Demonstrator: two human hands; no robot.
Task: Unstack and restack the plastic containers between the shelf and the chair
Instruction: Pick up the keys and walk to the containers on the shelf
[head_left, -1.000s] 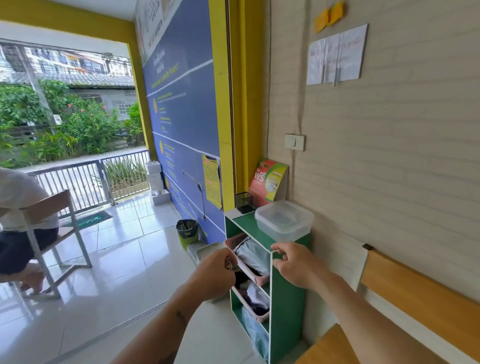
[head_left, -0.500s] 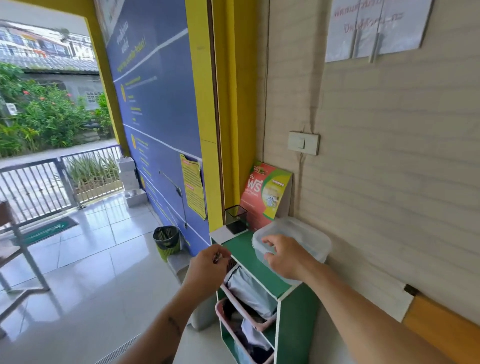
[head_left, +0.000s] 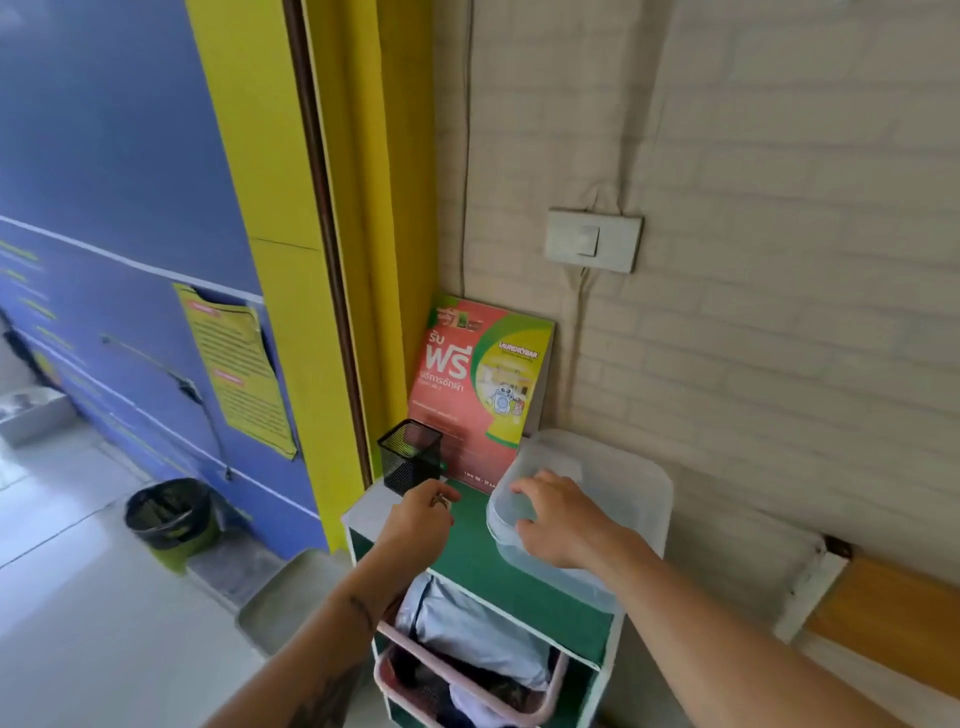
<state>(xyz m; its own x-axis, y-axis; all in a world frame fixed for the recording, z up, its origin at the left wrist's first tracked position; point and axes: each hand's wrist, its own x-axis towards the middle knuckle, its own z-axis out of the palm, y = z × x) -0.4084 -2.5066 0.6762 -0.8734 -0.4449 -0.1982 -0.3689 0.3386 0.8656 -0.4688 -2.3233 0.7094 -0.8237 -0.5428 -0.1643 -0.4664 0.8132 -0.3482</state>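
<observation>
Both hands are out over the top of the green shelf (head_left: 470, 538). The right hand (head_left: 563, 522) lies on the near-left corner of the clear plastic containers (head_left: 618, 499), fingers spread and curled over the lid's rim, palm down on the lid; how firmly it grips the rim cannot be told. The left hand (head_left: 418, 519) hovers just left of the containers, above the shelf's green top, fingers loosely curled with the fingertips drawn together; a ring shows on one finger, and nothing is seen between the fingertips.

The containers sit on the right part of the shelf top, against the pale brick wall (head_left: 779, 338), their near edge overhanging the shelf's front. They look like a nested stack with a lid on top, though the blur hides how many there are.

At the back-left corner of the shelf stands a black mesh pen cup (head_left: 410, 457), just beyond the left hand's fingers. Behind it a red and green leaflet (head_left: 478, 384) leans upright in the corner, its right lower edge just behind the containers. Above the shelf a light switch (head_left: 592, 240) is fixed to the wall. Inside the shelf, a pink basket (head_left: 467, 680) holds folded cloth. Left of the shelf, on the tiled floor, stands a green bin (head_left: 169, 519) with a black liner. Right of the shelf runs a wooden chair back (head_left: 893, 608).
</observation>
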